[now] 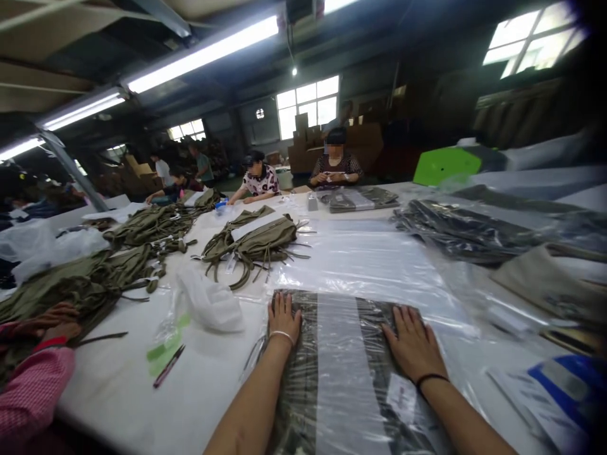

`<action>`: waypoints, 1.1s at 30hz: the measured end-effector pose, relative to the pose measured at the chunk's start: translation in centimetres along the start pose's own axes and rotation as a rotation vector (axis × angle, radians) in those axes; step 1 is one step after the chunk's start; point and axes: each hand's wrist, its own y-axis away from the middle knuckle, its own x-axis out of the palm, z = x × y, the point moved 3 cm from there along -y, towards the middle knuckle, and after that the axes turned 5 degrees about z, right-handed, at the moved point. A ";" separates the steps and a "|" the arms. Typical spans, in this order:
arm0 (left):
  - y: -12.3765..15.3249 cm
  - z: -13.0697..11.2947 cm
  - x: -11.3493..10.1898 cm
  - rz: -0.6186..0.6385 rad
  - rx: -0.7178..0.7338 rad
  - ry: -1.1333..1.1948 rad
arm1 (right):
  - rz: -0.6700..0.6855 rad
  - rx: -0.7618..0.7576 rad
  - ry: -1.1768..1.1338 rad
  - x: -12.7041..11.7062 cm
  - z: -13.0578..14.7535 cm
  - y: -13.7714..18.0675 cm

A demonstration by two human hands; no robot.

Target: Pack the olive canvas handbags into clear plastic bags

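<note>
A folded olive garment in a clear plastic bag (303, 392) lies flat on the table in front of me, with a pale strip down its middle and a white label (401, 397) at its lower right. My left hand (284, 319) rests flat on its upper left corner, fingers stretched out. On the upper right part lies my right hand (413, 341), palm down with the fingers spread. Beyond the garment, touching its far edge, is a stack of flat clear plastic bags (365, 256).
Olive garments with straps (256, 237) lie ahead and at the left. A pen (169, 366) and a crumpled white bag (206, 300) are left of me. Bagged garments (465, 227) are piled right. A co-worker's pink checked sleeve (40, 382) enters at left; other people stand behind the table.
</note>
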 end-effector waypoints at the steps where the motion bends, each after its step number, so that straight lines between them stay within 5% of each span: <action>1: 0.0 0.0 0.1 0.004 -0.002 -0.003 | 0.007 0.006 0.004 0.1 0.0 0.0; 6: -0.5 -0.4 -0.7 0.031 -0.023 -0.020 | 0.041 0.022 0.014 -0.1 0.3 -0.8; 10: 1.8 -0.8 -3.5 0.155 -0.005 -0.055 | 0.154 0.033 -0.028 -3.4 1.5 -0.2; 15: 7.7 1.6 -4.0 0.246 0.121 -0.095 | 0.258 0.039 -0.094 -6.1 1.2 4.5; 22: 12.3 5.0 -2.8 0.115 0.141 -0.062 | 0.258 0.060 -0.136 -6.3 0.3 11.0; 26: 14.2 5.3 -2.8 0.085 0.242 -0.043 | 0.197 0.029 -0.261 -7.7 -0.9 12.9; 29: 16.4 6.7 -1.9 0.021 0.393 -0.009 | 0.028 -0.010 -0.303 -9.6 -3.4 16.1; 33: 17.4 8.3 -0.6 -0.021 0.438 0.026 | -0.060 0.160 -0.135 -11.7 -7.7 18.3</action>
